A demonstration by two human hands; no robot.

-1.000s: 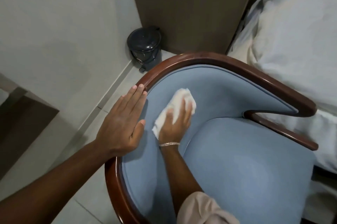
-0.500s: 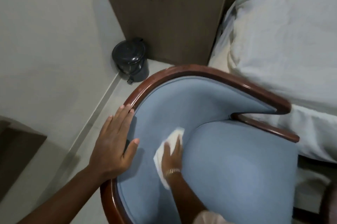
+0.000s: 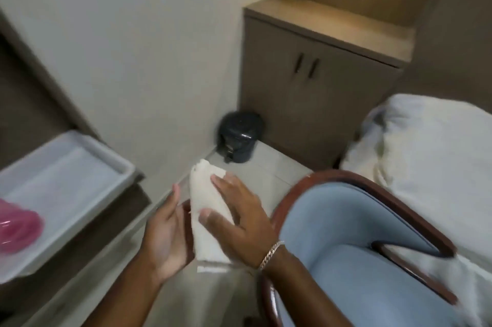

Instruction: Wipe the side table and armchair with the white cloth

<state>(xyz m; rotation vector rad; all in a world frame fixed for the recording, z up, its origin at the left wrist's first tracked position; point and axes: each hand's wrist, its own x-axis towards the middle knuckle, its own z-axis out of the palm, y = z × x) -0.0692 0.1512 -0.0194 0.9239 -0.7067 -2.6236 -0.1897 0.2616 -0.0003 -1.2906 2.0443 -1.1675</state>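
The folded white cloth is held in the air left of the armchair, pressed between both palms. My right hand lies flat on top of it with fingers spread. My left hand is under and beside it, palm up. The armchair has blue upholstery and a dark red wooden rim, and fills the lower right. The brown side table stands at the lower left, partly covered by a tray. The picture is motion-blurred.
A white tray with a pink object lies on the side table. A small dark pedal bin stands on the floor by a brown cabinet. A bed with white bedding is at the right.
Both hands have left the armchair: the right hand lifted the cloth off the backrest, and the left hand came off the rim to meet it. The view swung left and up.
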